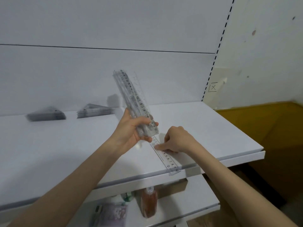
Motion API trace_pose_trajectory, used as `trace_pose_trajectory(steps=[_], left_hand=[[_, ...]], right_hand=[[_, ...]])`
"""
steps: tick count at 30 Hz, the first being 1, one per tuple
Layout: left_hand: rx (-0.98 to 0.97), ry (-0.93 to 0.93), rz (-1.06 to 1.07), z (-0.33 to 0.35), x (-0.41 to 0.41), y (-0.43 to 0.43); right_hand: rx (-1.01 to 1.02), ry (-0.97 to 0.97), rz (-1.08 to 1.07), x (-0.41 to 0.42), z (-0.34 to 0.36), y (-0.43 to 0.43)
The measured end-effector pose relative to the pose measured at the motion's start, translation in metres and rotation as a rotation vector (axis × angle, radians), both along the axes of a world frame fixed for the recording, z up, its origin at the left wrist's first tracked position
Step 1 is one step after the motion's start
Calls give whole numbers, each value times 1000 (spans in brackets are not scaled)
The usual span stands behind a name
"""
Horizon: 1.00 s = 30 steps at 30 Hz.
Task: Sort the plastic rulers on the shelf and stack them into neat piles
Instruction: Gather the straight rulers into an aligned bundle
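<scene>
Ruler bundle (pixel 131 95) fills left hand (pixel 130 131); single ruler (pixel 168 161) lies on shelf (pixel 65 145).

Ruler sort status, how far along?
Done: two triangle piles sit back left on the shelf. In hand: left hand grips a bundle of straight rulers; right hand pinches one loose ruler near the front edge. Left: add it, set the bundle down.

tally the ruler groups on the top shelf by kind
triangle ruler piles on the shelf: 2
straight ruler bundle in the left hand: 1
loose straight ruler under the right hand: 1
total: 4
</scene>
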<state>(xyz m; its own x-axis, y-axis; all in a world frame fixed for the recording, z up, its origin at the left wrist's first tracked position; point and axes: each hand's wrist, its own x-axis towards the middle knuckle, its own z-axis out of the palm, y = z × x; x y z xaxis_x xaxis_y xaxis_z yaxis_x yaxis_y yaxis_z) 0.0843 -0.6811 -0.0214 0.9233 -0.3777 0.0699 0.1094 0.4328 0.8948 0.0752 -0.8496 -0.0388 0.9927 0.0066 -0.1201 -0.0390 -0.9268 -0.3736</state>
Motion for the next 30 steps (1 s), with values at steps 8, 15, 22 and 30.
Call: trace_pose_trajectory(steps=[8,15,22,30], left_hand=[[15,53,-82,-15,-28,25],[13,62,-109,-21,-41,39],[-15,71,-137,-23,-48,52],[-30,100,-185,-25,-50,52]], right_hand=[[-37,13,5,-30,3,10],[-312,194,8,-51,23,13],[-324,290,-20,-61,23,20],[209,239,-103,-68,22,0]])
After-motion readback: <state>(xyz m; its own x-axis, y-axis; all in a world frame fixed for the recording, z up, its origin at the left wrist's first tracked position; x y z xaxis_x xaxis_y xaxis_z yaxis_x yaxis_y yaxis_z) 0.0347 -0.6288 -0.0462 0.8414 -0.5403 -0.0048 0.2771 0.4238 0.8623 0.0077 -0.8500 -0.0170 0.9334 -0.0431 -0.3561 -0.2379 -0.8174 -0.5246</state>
